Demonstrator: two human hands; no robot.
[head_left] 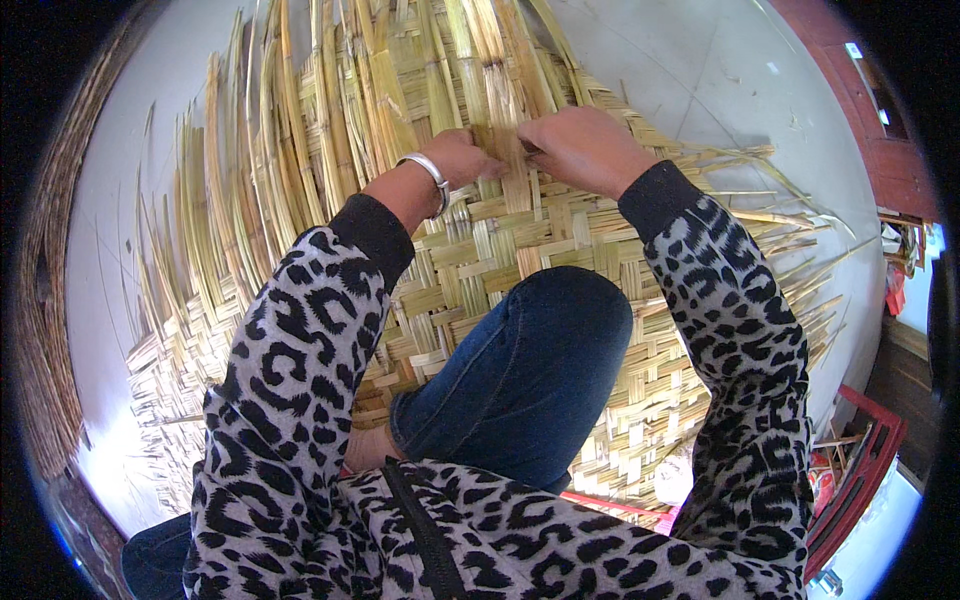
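A large mat of split reed strips (pixel 470 275) spreads across the floor under me, woven in a crisscross pattern near my knee. Long loose reed strips (pixel 330 110) run away from the woven part toward the far side. My left hand (pixel 458 160), with a silver bangle at the wrist, is closed at the edge of the weave, its fingertips on a strip. Close beside it on the right, my right hand (pixel 585 148) is curled around a reed strip (pixel 515 110). The fingertips of my right hand are partly hidden.
My bent knee in blue jeans (pixel 530 360) rests over the mat. Reed ends stick out along its right edge. Pale floor (pixel 690 70) lies beyond. A red chair-like frame (pixel 865 470) stands at the lower right, red wooden furniture (pixel 840 90) at the upper right.
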